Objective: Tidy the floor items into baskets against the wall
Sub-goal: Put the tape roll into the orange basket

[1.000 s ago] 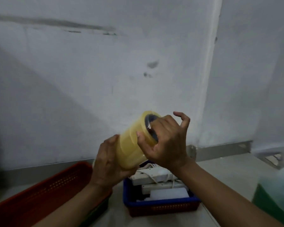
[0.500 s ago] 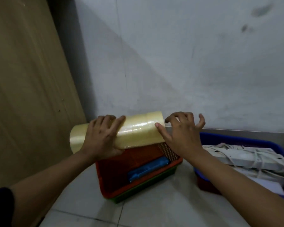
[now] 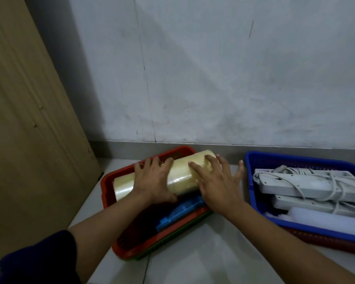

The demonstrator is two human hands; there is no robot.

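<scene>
A long yellowish stack of clear tape rolls (image 3: 181,177) lies on its side inside the red basket (image 3: 119,248), along its far side by the wall. My left hand (image 3: 153,181) wraps over the middle of the stack. My right hand (image 3: 217,181) rests flat on the stack's right end, fingers spread. A blue plastic piece (image 3: 180,212) lies in the same basket, just in front of the stack.
A blue basket (image 3: 254,193) to the right holds white power strips (image 3: 307,185) with cords and a white block. A brown wooden panel (image 3: 29,119) stands at the left. The grey wall runs behind both baskets. Pale floor tiles lie in front.
Both hands have lowered the tape stack from above the red basket down into it. My right hand has moved from the stack's end onto its top.
</scene>
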